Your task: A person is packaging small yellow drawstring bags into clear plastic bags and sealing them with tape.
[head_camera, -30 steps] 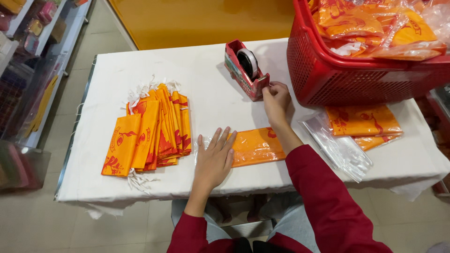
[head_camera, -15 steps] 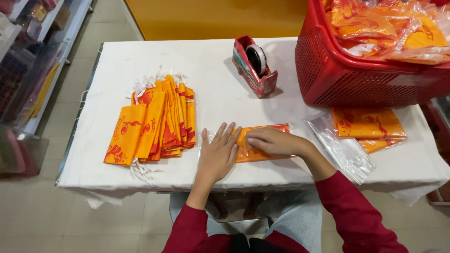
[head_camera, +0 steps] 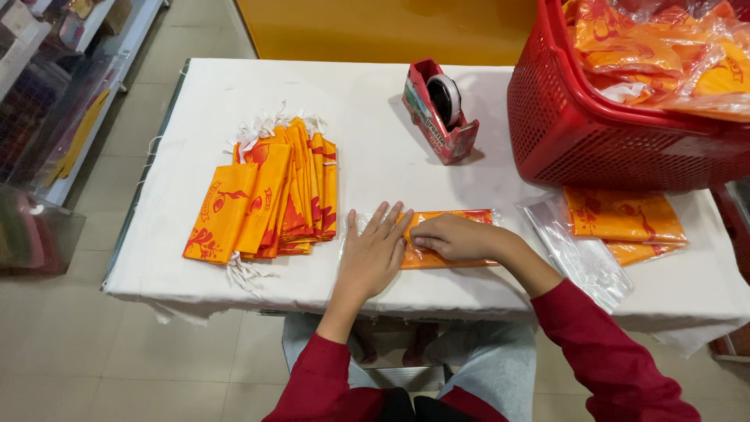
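A desk (head_camera: 234, 86) covered in white cloth fills the middle of the frame. At the upper right stands a red plastic basket (head_camera: 594, 133), heaped with orange packets in clear wrap. Left of centre lies a fanned pile of orange pouches (head_camera: 269, 199) with red print and white strings at their ends. At the lower right, just below the basket, a few more orange pouches (head_camera: 621, 219) rest on a stack of clear plastic bags (head_camera: 574, 258). A red tape dispenser (head_camera: 439, 109) sits at the upper middle, between the fanned pile and the basket. At the lower centre, near the desk's front edge, lies one orange pouch in a clear sleeve (head_camera: 453, 234), lengthwise across the frame. The left hand (head_camera: 375, 250) lies flat and open, fingers spread, pressing on the sleeve's left end. The right hand (head_camera: 453, 237) rests on top of the same pouch, fingers curled and pressing near its left half, not gripping it. Both arms wear dark red sleeves.
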